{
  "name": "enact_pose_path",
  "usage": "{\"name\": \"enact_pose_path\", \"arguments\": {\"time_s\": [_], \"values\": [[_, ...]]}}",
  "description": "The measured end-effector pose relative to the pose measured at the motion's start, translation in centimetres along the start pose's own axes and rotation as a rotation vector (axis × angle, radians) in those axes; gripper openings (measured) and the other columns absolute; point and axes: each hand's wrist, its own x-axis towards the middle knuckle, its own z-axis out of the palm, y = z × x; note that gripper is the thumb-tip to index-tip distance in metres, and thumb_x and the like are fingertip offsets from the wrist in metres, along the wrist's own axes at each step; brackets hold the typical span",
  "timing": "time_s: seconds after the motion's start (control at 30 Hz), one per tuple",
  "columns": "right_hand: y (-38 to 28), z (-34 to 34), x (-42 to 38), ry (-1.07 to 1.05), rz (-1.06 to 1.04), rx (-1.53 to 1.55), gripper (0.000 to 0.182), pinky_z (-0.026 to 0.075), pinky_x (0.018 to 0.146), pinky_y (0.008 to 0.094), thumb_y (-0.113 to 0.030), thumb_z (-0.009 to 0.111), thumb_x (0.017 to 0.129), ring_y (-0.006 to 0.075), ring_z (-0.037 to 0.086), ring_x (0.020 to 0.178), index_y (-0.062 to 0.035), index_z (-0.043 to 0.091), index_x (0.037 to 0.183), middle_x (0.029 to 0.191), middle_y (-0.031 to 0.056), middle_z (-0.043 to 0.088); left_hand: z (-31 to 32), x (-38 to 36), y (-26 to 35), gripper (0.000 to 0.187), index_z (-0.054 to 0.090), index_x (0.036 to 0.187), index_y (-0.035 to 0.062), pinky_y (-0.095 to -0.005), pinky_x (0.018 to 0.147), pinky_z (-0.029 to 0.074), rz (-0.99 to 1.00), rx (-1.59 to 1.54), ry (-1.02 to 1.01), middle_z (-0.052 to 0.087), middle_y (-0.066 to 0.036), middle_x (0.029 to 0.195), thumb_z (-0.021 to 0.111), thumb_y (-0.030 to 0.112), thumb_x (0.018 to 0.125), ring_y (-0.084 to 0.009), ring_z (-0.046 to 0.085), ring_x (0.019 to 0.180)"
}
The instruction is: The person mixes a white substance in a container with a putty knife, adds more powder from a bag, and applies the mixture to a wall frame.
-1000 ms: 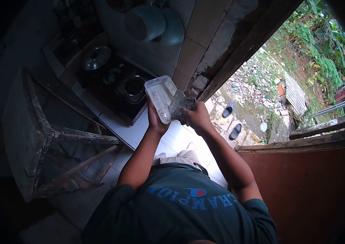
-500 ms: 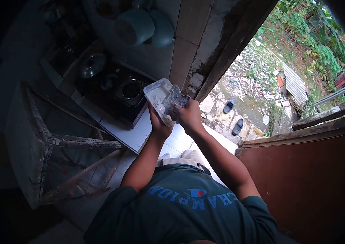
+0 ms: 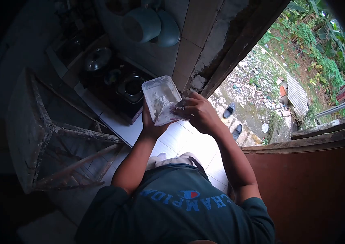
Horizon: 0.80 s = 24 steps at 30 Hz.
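Note:
My left hand (image 3: pixel 153 127) grips a shallow white rectangular plastic container (image 3: pixel 172 88) from below and its left side, tilted so that its inside faces me. White paste or wet powder (image 3: pixel 161 105) lies in lumps in its lower part. At the container's lower right edge is my right hand (image 3: pixel 201 113), fingers bent and whitish at the tips. A dark grey rough pad (image 3: pixel 185 103) shows in part between these fingers; the hand hides most of it.
A stove (image 3: pixel 129 87) with a lidded pot (image 3: pixel 97 59) stands ahead on the left. Pale basins (image 3: pixel 144 26) hang on the wall. A worn wooden frame (image 3: pixel 79 134) is at left. On the right, a brown door panel (image 3: pixel 298 175) borders a doorway; sandals (image 3: pixel 237 131) lie on stony ground outside.
My right hand has turned and shifted right, bunching the grey pad that was spread over the container. More of the container's inside and white paste shows. The view has shifted slightly.

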Motion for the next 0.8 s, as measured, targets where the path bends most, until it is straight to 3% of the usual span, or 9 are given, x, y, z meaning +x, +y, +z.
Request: {"name": "enact_pose_path", "arguments": {"time_s": [0.03,0.07,0.13,0.23,0.4,0.53,0.63,0.67,0.8], "values": [[-0.2,-0.9,0.0,-0.024,-0.091,-0.021,0.032,0.052,0.078,0.0365,-0.006,0.07,0.073,0.0241,0.059,0.09,-0.016,0.078,0.103,0.094,0.0022,0.07,-0.7,0.3,0.0,0.066,0.044,0.144,0.0044,-0.0491,0.099,0.054,-0.088,-0.078,0.06,0.055,-0.019,0.137,0.053,0.051,0.098,-0.0351,0.06,0.121],[-0.2,-1.6,-0.3,-0.048,-0.183,-0.043,0.032,0.05,0.077,0.0374,-0.005,0.069,0.072,0.0255,0.058,0.089,-0.0158,0.078,0.101,0.095,0.003,0.068,-1.5,0.4,-0.2,0.066,0.044,0.144,0.0044,-0.0491,0.099,0.054,-0.086,-0.072,0.062,0.055,-0.019,0.137,0.053,0.051,0.098,-0.0351,0.06,0.121],[-0.3,-2.4,-1.2,-0.061,-0.188,-0.084,0.032,0.05,0.078,0.0374,-0.005,0.068,0.071,0.0253,0.058,0.09,-0.0162,0.078,0.1,0.096,0.0026,0.068,-1.8,0.7,-0.4,0.072,0.041,0.147,0.0052,-0.0521,0.099,0.053,-0.06,-0.025,0.045,0.055,-0.02,0.137,0.028,0.06,0.102,-0.0374,0.06,0.121],[-0.7,-3.9,-2.4,-0.054,-0.21,-0.133,0.026,0.05,0.08,0.0368,-0.009,0.069,0.072,0.0235,0.059,0.094,-0.0151,0.077,0.096,0.1,0.0006,0.069,-0.2,0.6,-1.1,0.067,0.043,0.146,0.0049,-0.0543,0.099,0.052,-0.031,0.007,0.174,0.056,-0.02,0.136,0.035,0.056,0.102,-0.0381,0.06,0.119],[-0.8,-4.8,-5.0,0.005,-0.29,-0.188,0.021,0.05,0.08,0.0357,-0.014,0.069,0.068,0.0218,0.06,0.097,-0.0114,0.075,0.088,0.106,0.0006,0.069,-1.1,0.7,-1.0,0.066,0.05,0.142,0.0093,-0.0565,0.104,0.047,-0.128,-0.176,0.147,0.058,-0.015,0.137,0.042,0.059,0.101,-0.0365,0.059,0.121],[-0.9,-5.6,-6.6,0.049,-0.335,-0.161,0.024,0.05,0.078,0.0365,-0.012,0.066,0.067,0.0231,0.06,0.1,-0.0083,0.072,0.09,0.107,0.0022,0.068,-0.6,0.0,-1.7,0.062,0.055,0.14,0.012,-0.0565,0.106,0.044,-0.135,-0.327,0.141,0.059,-0.012,0.137,0.049,0.057,0.098,-0.0372,0.057,0.125],[-0.1,-5.0,-8.2,0.109,-0.385,-0.155,0.025,0.051,0.077,0.0376,-0.013,0.066,0.066,0.0247,0.063,0.101,-0.0069,0.071,0.09,0.108,0.0039,0.068,1.8,-0.3,-2.6,0.06,0.054,0.141,0.0118,-0.0554,0.11,0.042,-0.052,-0.264,0.218,0.06,-0.012,0.137,0.053,0.053,0.097,-0.0359,0.057,0.126],[0.0,-4.4,-8.8,0.133,-0.371,-0.148,0.025,0.051,0.076,0.0377,-0.013,0.066,0.066,0.0249,0.063,0.101,-0.0069,0.071,0.09,0.109,0.0039,0.068,1.0,-0.3,-2.7,0.059,0.055,0.14,0.0118,-0.0544,0.11,0.042,-0.011,-0.233,0.339,0.061,-0.011,0.136,0.053,0.052,0.098,-0.0347,0.057,0.126],[-0.3,-3.3,-10.2,0.223,-0.328,-0.157,0.036,0.052,0.069,0.0369,-0.013,0.068,0.069,0.0255,0.065,0.095,-0.0082,0.073,0.104,0.104,0.0056,0.069,-1.2,-1.5,-3.5,0.058,0.056,0.139,0.0119,-0.0558,0.11,0.041,-0.027,-0.31,0.267,0.062,-0.012,0.135,0.053,0.053,0.098,-0.0351,0.057,0.125]]}}
